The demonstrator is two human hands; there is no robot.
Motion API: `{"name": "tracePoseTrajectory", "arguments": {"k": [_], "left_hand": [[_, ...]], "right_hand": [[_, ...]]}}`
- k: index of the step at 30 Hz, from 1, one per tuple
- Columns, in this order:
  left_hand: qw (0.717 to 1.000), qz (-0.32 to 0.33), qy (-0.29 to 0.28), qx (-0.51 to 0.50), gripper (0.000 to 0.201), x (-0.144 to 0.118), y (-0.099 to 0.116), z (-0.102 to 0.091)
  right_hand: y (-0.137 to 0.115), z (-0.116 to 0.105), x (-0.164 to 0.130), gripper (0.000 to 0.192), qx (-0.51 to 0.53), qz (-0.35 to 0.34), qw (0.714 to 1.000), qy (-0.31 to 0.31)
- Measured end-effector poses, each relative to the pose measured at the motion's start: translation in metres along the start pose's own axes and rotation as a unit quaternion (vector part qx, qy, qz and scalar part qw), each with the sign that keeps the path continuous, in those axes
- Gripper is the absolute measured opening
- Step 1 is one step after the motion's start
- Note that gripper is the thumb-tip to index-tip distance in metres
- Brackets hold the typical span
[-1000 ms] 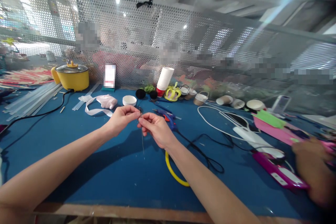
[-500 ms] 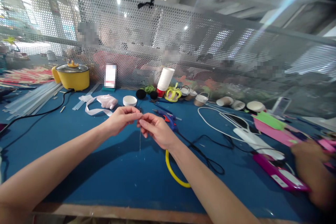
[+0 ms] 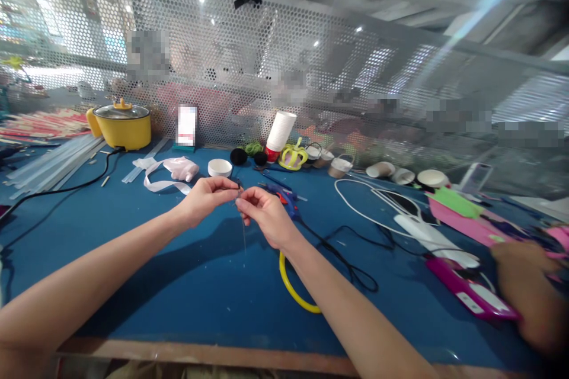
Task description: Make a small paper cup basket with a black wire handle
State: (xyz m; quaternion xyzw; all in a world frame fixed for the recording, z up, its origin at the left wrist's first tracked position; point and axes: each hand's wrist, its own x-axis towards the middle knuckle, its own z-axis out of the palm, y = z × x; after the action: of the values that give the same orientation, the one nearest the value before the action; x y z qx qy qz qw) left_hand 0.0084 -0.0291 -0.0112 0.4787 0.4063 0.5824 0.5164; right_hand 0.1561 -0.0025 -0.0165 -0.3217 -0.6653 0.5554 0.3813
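Stretching forward from the lower left in the head view, the person's left forearm runs low over the flat blue tabletop (image 3: 195, 308) and ends in a left hand (image 3: 205, 201) whose wrist bends slightly and whose back faces up. Its thumb and forefinger are pressed together at the tips, pinching one end of a thin, pale, thread-like strand (image 3: 244, 240); the fine detail there is too small to tell. From the lower right, the other forearm slants inward to the right hand (image 3: 264, 216), thumb laid along the curled forefinger, also pinching the strand, the remaining fingers folded beneath. The two sets of fingertips nearly meet, raised above the table, and the strand's loose length hangs below the right fingers. Just beyond the left hand sits a round, white, shallow cup (image 3: 219, 167); behind the right hand lies a blue glue gun with orange-red parts (image 3: 290, 204). A curved yellow plastic tube (image 3: 296, 293) rests partly hidden beneath the right forearm.
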Motion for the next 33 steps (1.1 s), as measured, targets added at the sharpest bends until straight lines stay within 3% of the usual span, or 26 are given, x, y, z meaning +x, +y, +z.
{"name": "tracePoseTrajectory", "arguments": {"k": [8,16,25,33], "left_hand": [[1.000,0.010,0.009,0.004,0.015,-0.0025,-0.0006,0.0028],[0.991,-0.051,-0.069,-0.105,0.017,0.0005,-0.0030,-0.0016],[0.996,-0.050,-0.033,-0.064,0.014,0.0007,-0.0017,-0.0016],[1.000,-0.011,-0.001,-0.001,0.011,-0.0023,0.0012,0.0030]], "right_hand": [[-0.0036,0.0042,-0.0024,0.022,-0.015,0.006,1.000,0.006],[-0.0067,-0.0020,-0.0013,0.023,0.142,0.075,0.983,-0.091],[-0.0013,0.0028,-0.0013,0.025,0.076,0.024,0.996,-0.025],[0.0016,0.0001,0.0004,0.025,0.017,0.009,1.000,-0.005]]}}
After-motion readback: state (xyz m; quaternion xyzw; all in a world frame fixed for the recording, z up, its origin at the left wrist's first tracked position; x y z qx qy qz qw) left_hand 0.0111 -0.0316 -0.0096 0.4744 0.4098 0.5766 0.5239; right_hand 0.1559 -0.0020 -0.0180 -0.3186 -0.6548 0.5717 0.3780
